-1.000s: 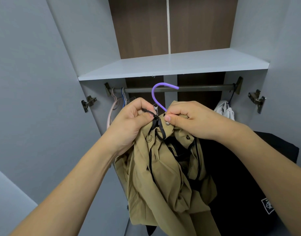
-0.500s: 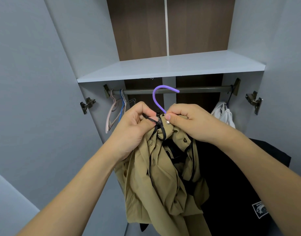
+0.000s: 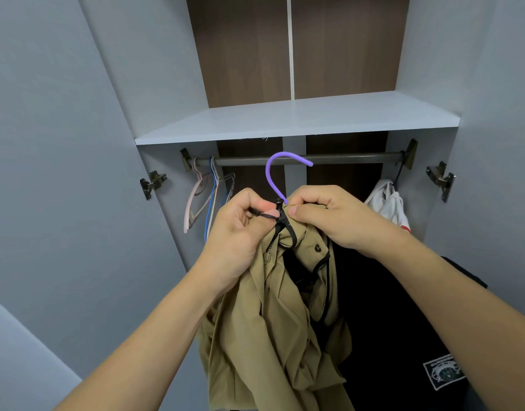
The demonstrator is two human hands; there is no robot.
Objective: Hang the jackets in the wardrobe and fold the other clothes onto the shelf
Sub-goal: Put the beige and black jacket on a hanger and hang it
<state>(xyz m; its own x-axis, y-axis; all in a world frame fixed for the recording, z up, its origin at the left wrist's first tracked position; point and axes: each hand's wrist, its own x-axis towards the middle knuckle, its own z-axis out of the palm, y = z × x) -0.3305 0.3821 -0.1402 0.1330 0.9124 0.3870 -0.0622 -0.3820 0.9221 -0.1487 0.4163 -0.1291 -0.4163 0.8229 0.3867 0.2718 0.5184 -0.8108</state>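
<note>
1. Both hands meet at the collar: left hand [image 3: 240, 229] pinches the zipper pull [image 3: 280, 210]; right hand [image 3: 329, 216] grips the tan jacket [image 3: 273, 321] on its purple hanger [image 3: 273, 173].
2. I judge zipping nearly done; next, lift that hook onto the rail [image 3: 344, 158] just above my hands.

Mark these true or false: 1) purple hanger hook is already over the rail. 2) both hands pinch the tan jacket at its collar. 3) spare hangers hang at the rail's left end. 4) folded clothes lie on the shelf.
1) False: the purple hanger hook is in front of the rail, not over it.
2) True: left hand and right hand pinch the tan jacket by the zip top.
3) True: spare hangers hang there.
4) False: the shelf shows nothing on it.
</note>
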